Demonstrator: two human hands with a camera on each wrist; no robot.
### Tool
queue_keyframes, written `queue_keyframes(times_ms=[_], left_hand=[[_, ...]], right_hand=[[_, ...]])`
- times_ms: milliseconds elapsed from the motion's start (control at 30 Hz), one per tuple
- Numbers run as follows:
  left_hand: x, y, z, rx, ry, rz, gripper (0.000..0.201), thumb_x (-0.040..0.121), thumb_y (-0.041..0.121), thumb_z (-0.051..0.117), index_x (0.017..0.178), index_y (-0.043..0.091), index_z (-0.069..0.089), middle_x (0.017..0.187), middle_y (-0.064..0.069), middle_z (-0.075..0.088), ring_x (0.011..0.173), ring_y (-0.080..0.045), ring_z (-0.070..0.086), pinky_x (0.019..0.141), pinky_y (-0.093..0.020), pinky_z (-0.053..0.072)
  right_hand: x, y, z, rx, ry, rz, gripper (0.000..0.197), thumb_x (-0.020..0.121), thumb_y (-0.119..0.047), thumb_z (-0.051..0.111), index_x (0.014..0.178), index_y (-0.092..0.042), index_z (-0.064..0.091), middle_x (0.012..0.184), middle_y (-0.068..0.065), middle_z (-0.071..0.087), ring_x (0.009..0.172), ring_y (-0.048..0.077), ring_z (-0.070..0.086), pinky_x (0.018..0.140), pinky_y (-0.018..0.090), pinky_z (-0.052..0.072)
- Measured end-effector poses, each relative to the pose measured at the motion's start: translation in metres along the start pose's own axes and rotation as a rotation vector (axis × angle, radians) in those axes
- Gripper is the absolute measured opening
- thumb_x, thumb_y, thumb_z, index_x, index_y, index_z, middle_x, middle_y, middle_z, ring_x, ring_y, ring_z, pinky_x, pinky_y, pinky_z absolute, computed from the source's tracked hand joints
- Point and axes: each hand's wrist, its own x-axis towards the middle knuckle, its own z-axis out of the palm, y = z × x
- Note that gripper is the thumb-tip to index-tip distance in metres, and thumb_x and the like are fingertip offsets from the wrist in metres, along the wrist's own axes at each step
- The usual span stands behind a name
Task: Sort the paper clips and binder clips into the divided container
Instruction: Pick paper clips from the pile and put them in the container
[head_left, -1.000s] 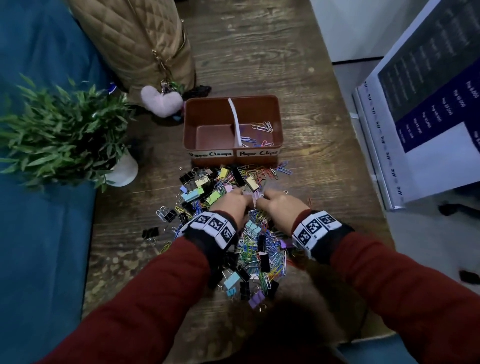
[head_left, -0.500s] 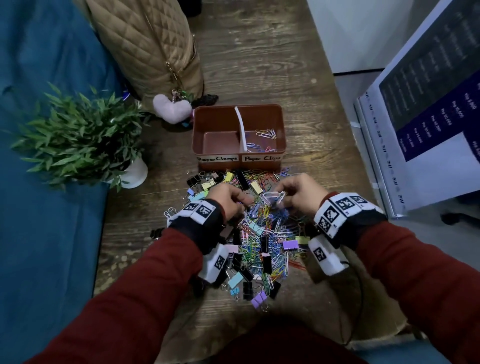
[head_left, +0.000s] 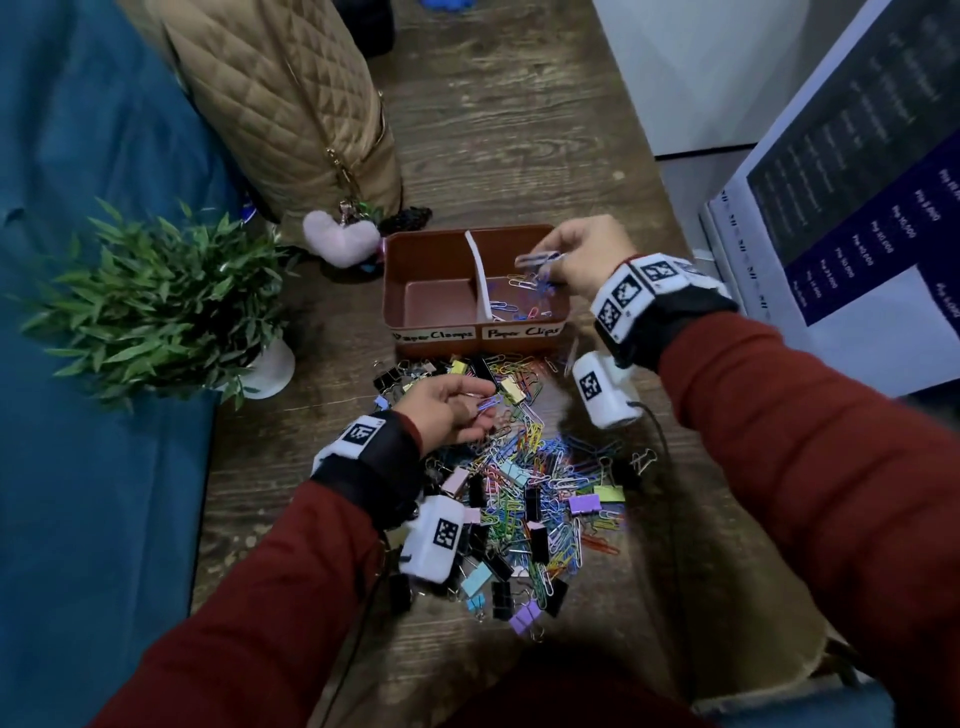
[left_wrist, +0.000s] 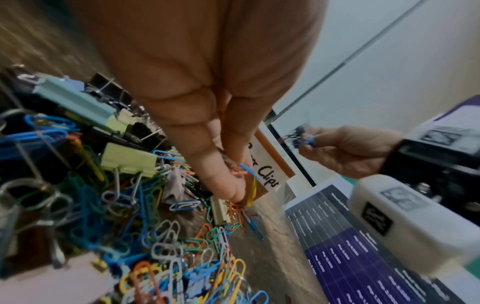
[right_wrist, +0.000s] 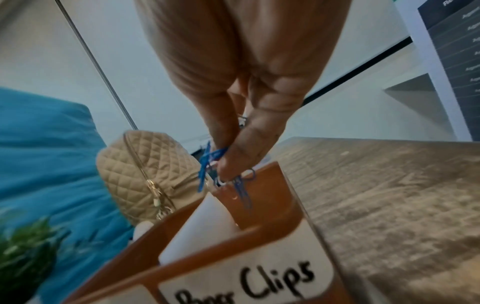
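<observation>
Your left hand (head_left: 451, 410) pinches a few paper clips (left_wrist: 245, 171) over the mixed pile (head_left: 524, 483) on the wooden table (head_left: 519, 130); your wrist camera hides part of the pile. Farther away, your right hand (head_left: 584, 260) grips a bunch of blue paper clips (right_wrist: 221, 174), blurry, above the right side of the brown divided container (head_left: 441, 236). More clips lie inside it. Its labels read "Paper Clamps" and "Paper Clips". Words on the board (head_left: 857, 171) are too small to read.
</observation>
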Motion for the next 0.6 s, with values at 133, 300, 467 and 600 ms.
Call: queue_keyframes(times_ms=[133,300,467,600], left_hand=[[0.005,0.022,0.007,0.149,0.026,0.107,0.027,0.095,-0.007,0.041,0.112,0.002,0.061,0.088,-0.011,0.065,0.076,-0.015,0.061,0.063,-0.020,0.054],[0.022,0.080,0.021,0.176,0.178,0.367,0.030,0.094,-0.011,0.038,0.109,0.000,0.062,0.092,-0.010,0.062,0.065,-0.006,0.061,0.060,-0.016,0.053],[0.049,0.108,0.019,0.256,0.251,0.470,0.025,0.092,0.001,0.049,0.108,0.011,0.065,0.098,-0.006,0.068,0.081,-0.017,0.064,0.086,-0.037,0.055],[0.040,0.089,0.021,0.662,0.322,0.528,0.024,0.086,0.020,0.062,0.109,0.025,0.069,0.099,0.010,0.069,0.092,-0.007,0.062,0.090,-0.018,0.044]], right_hand=[[0.004,0.013,0.003,-0.091,-0.051,0.005,0.047,0.072,0.015,0.064,0.112,-0.011,0.066,0.095,0.006,0.065,0.079,0.021,0.064,0.068,0.037,0.058],[-0.031,0.049,-0.032,-0.202,0.094,-0.041,0.043,0.073,0.005,0.064,0.106,-0.023,0.067,0.091,-0.001,0.068,0.081,0.014,0.064,0.074,0.024,0.056],[-0.081,0.112,-0.047,-0.582,-0.085,0.128,0.040,0.074,-0.003,0.071,0.112,-0.016,0.064,0.109,0.009,0.068,0.100,0.022,0.063,0.076,0.017,0.040],[-0.100,0.144,-0.030,-0.722,-0.291,0.091,0.076,0.065,-0.002,0.073,0.134,-0.020,0.045,0.131,0.014,0.043,0.113,0.032,0.052,0.095,0.028,0.040]])
